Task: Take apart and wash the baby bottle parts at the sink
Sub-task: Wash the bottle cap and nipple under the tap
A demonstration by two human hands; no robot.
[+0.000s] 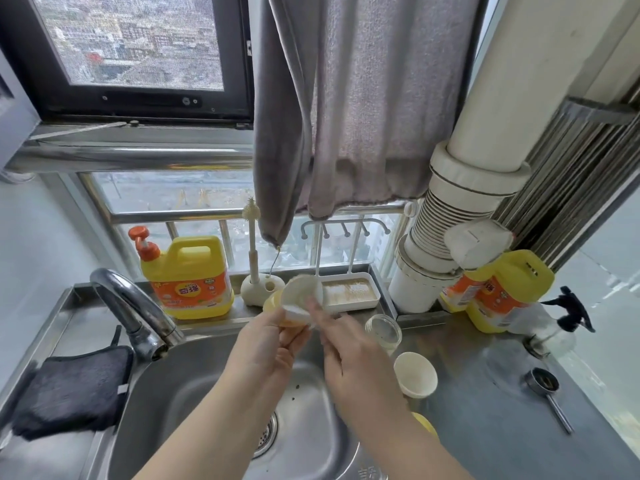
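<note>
A: Starting nearest, what lies around the sink?

B: Both hands are above its basin. The left hand pinches a yellow collar with a whitish nipple part. The right hand has its fingertips at that same part; whether they clamp it is too blurred to tell.

A: And beyond the sink?

B: Right of it stand a white cap and a glass bottle. Behind it, a yellow detergent jug.

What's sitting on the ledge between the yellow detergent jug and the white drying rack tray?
In the head view, a bottle brush upright in its cream holder stands between jug and tray.
</note>
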